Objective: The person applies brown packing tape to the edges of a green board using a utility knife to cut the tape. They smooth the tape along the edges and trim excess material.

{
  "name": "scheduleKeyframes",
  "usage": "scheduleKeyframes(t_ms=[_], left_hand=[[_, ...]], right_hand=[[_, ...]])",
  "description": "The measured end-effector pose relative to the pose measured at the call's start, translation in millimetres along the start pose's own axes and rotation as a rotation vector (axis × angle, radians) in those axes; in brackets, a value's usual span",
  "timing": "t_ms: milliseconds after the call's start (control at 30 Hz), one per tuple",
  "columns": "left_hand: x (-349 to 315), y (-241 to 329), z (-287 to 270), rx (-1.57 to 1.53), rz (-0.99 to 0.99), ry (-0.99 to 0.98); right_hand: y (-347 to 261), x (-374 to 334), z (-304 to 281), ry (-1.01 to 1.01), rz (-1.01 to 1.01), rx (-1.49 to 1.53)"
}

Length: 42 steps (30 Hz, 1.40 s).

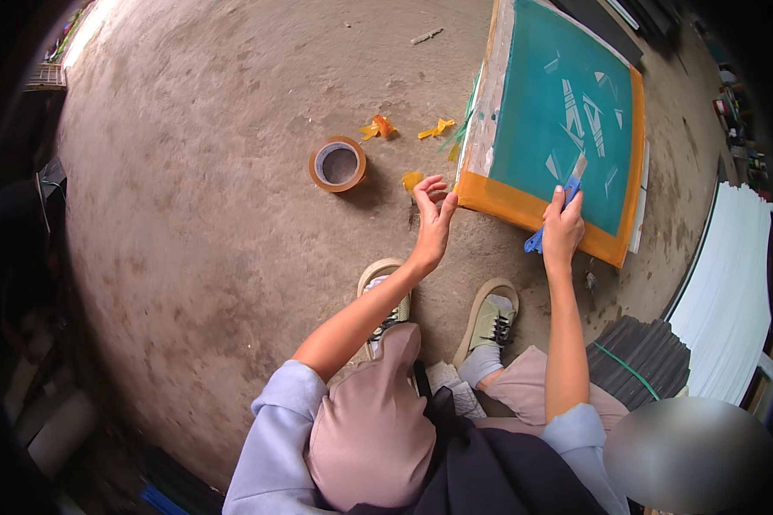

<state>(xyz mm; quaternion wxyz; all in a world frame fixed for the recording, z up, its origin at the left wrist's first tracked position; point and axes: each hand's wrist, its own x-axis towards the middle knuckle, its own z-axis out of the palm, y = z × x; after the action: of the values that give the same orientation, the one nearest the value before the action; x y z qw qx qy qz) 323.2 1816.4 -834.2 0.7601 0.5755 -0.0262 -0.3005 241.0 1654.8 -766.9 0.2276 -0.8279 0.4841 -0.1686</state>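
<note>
My right hand (563,225) grips a blue box cutter (573,184). Its blade points away from me, above the teal mesh of a framed printing screen (524,129). Pale angular shapes mark the mesh, and orange-brown tape (507,199) covers the near and right borders. At the screen's near left corner is my left hand (434,225), thumb raised and fingers loosely bent apart, with nothing visible in it. Whether its thumb touches the corner I cannot tell. A roll of brown packing tape (361,166) lies on the floor to the left. Beside my left fingertips is a crumpled yellow-orange scrap (411,181).
More crumpled tape scraps (378,128) lie beyond the roll on the concrete floor (189,215). My shoes (494,319) are just below my hands. On the right stand a bundle of dark strips (636,365) with a green tie and a stack of white sheets (726,292).
</note>
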Motion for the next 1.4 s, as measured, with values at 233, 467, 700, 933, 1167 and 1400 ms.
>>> scheduleKeyframes(t_ms=[233,467,700,933,1167,1400], left_hand=[[31,20,-14,0.518,0.581,-0.211],[38,20,-26,0.496,0.551,-0.351],[35,24,-30,0.475,0.432,-0.378],[29,16,-32,0.578,0.578,-0.298],[-28,47,10,1.569,0.757,-0.509],[6,36,-30,1.768,0.041,-0.425]], right_hand=[[-1,-1,2,-0.005,-0.002,0.001],[9,1,7,0.04,-0.042,-0.056],[-1,0,2,0.011,-0.033,-0.036],[-5,-1,2,0.017,-0.051,-0.026],[-3,-4,3,0.043,-0.055,-0.039],[-2,-2,5,0.113,-0.128,-0.09]])
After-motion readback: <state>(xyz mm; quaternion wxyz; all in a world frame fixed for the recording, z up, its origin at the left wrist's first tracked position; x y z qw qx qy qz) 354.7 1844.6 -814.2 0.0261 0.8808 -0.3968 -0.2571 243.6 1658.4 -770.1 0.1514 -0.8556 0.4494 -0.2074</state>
